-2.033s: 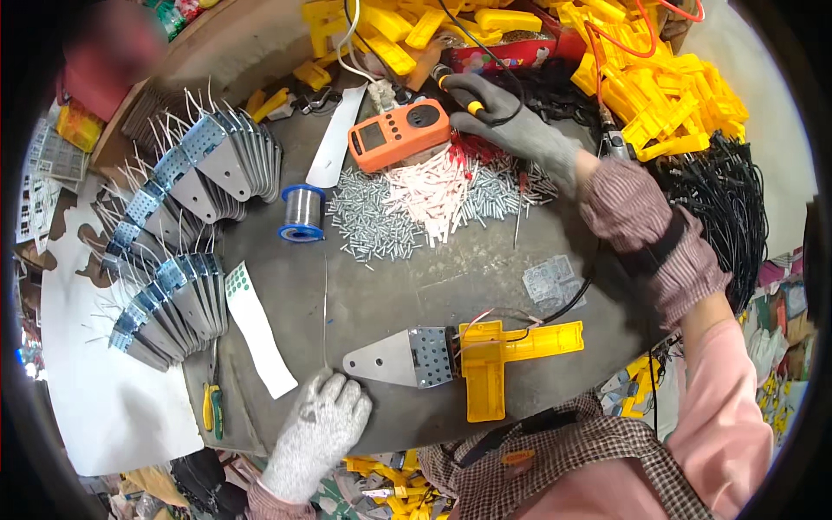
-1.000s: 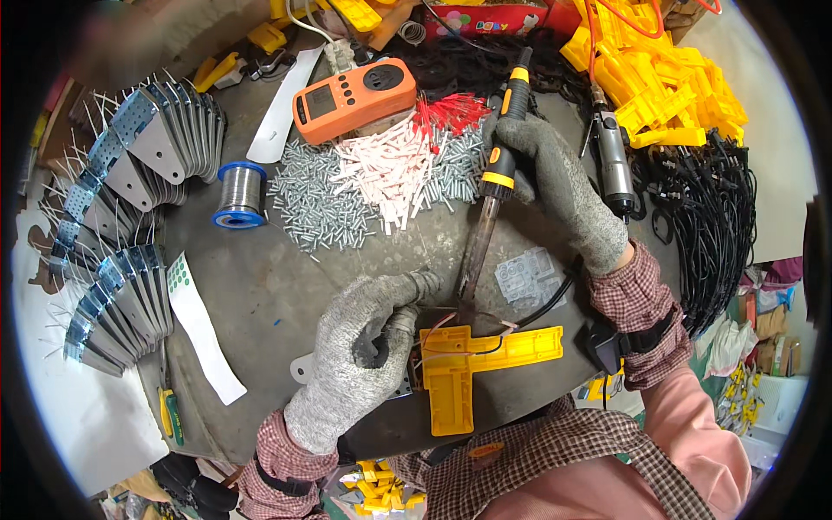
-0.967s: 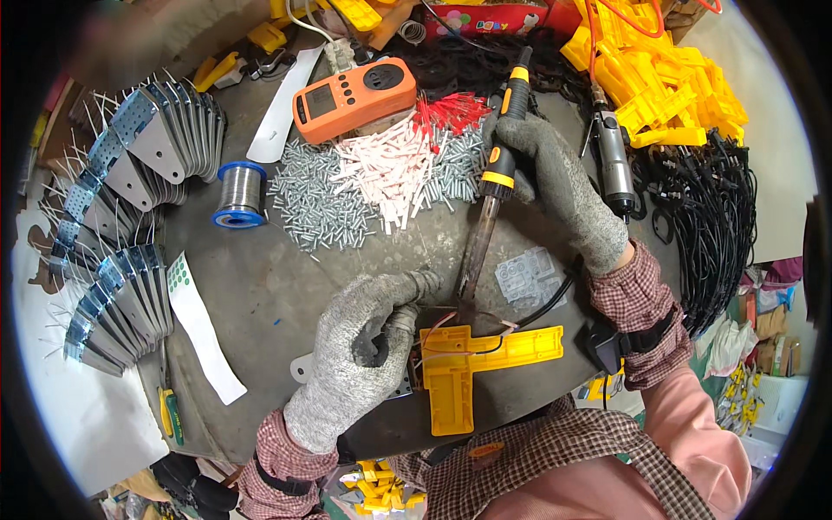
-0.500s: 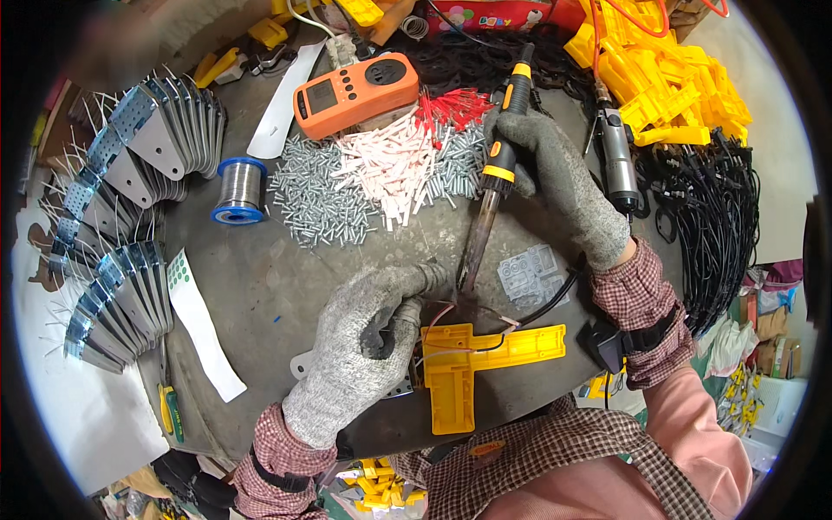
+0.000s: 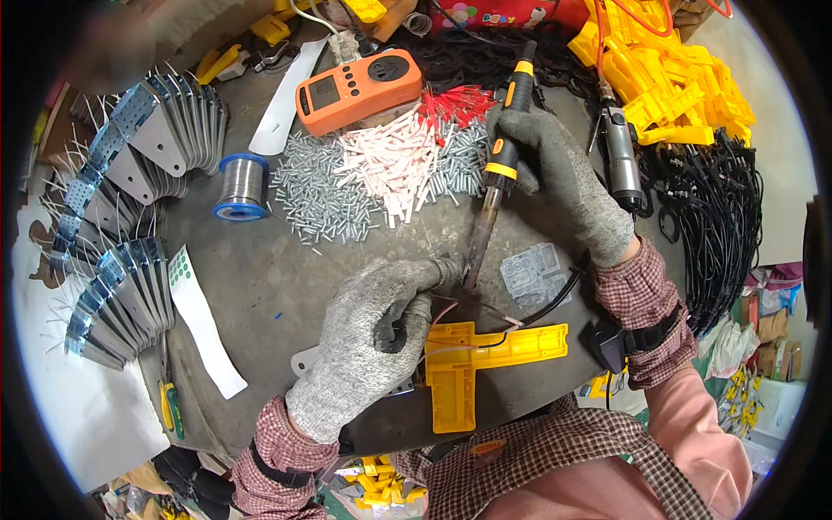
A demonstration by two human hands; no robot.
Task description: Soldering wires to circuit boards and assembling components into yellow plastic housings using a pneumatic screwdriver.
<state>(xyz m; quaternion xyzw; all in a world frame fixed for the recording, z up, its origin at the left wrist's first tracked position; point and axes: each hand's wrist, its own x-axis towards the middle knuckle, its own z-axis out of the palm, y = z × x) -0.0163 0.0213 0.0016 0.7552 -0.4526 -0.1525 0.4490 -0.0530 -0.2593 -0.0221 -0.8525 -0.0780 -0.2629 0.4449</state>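
Observation:
My right hand [image 5: 559,169], in a grey glove, grips a black and yellow soldering iron [image 5: 482,232] pointing down toward me. Close to the iron's tip, my gloved left hand [image 5: 360,342] has thumb and fingers pinched together; what they hold is too small to make out. Below the tip lies a T-shaped yellow plastic housing [image 5: 451,381], with thin wires [image 5: 490,345] running across it and up toward the left fingers. A black cable [image 5: 562,288] leads to these wires from the right. A grey metal plate [image 5: 303,360] sticks out from under my left hand.
A solder spool [image 5: 240,186] stands left of piled screws [image 5: 316,186] and white sleeves [image 5: 390,173]. An orange meter [image 5: 360,91] sits behind them. Metal brackets [image 5: 143,173] line the left. Yellow housings [image 5: 667,87], a power screwdriver [image 5: 621,165] and black cables [image 5: 715,217] lie right.
My left hand has shifted slightly right and up, its fingers closer to the iron's tip. The right hand keeps hold of the soldering iron, almost unmoved.

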